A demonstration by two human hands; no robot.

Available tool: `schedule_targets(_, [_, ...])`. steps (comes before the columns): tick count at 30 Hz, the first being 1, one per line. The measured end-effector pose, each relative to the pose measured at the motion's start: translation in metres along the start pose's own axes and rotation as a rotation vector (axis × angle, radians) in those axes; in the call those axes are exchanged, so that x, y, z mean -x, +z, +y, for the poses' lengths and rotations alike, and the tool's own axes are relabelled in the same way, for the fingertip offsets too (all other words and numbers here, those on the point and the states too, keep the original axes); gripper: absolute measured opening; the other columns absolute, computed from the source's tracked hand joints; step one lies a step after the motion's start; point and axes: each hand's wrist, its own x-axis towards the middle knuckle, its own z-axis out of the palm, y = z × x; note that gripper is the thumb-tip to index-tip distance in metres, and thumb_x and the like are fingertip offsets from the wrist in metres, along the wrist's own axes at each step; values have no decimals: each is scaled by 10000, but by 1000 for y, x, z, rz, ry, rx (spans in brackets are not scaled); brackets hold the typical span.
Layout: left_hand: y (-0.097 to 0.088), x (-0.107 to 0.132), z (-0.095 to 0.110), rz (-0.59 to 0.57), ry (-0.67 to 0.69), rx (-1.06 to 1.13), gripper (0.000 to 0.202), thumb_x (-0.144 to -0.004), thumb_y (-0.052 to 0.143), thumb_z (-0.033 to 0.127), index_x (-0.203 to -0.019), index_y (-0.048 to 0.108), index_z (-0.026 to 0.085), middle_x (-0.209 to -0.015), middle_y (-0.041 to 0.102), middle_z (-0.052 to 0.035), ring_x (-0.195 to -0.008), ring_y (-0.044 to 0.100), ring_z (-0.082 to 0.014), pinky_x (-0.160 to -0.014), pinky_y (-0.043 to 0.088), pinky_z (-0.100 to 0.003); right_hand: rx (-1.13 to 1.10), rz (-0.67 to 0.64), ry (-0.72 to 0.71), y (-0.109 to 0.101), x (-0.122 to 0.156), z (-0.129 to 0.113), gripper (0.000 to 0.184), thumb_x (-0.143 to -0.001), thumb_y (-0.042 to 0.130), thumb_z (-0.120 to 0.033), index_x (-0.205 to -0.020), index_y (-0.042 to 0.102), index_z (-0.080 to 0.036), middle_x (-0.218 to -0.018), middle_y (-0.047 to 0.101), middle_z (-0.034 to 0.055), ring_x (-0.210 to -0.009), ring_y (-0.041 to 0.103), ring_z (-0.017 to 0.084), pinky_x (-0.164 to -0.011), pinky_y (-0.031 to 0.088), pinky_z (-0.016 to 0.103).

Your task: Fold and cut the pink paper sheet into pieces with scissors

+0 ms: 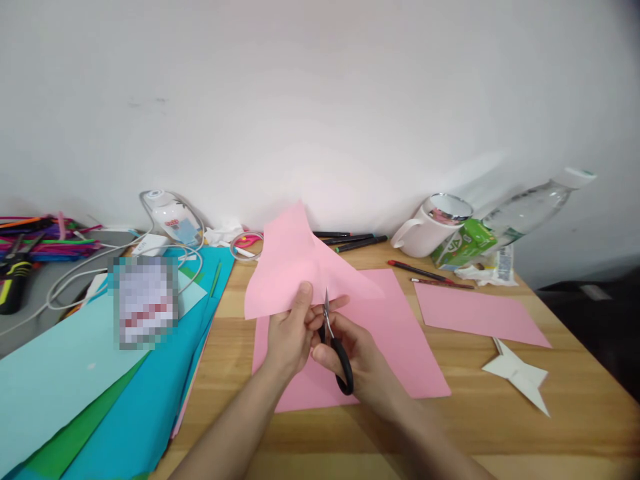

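Observation:
A sheet of pink paper (287,267), bent and partly cut, is held up over the table by my left hand (293,333), with the thumb on top near its lower edge. My right hand (357,353) grips black-handled scissors (344,370), their blades pointing up at the paper's edge. The fingers of both hands sit close together by the blades and partly hide one another. Beneath them a larger pink sheet (400,347) lies flat on the wooden table (225,400).
Coloured paper sheets (135,413) and a blurred-out object (147,303) lie left. Behind are a white bottle (175,220) and black markers (360,243). To the right are a mug (425,230), green carton (465,243), clear bottle (535,203), pink strip (480,313) and folded paper star (517,373).

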Motion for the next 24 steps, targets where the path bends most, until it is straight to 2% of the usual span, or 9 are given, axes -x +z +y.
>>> schedule_targets(14, [2,1,1,20,9,-1,345,-630,735,381,-773,565,117,-740,732,-185,-670,700,-283,-485,517,-288,-16,8,-18,-1,0,6,271,-722,692,-399,-819,562,-182,-724,473,-13,-671,398,128,-607,348,248])
schedule_targets(21, [2,1,1,25,24,-30,486,-641,723,393,-975,598,63,-698,734,-165,-654,699,-266,-463,504,-262,-20,14,-9,-1,0,5,282,-699,717,-388,-817,575,-175,-710,477,-18,-653,404,121,-597,350,243])
schedule_targets(24, [3,1,1,32,37,-41,514,-637,723,394,-1007,594,61,-694,734,-162,-677,700,-274,-469,507,-266,-10,21,-9,0,0,6,279,-700,714,-390,-805,571,-175,-694,460,-25,-634,390,116,-581,333,241])
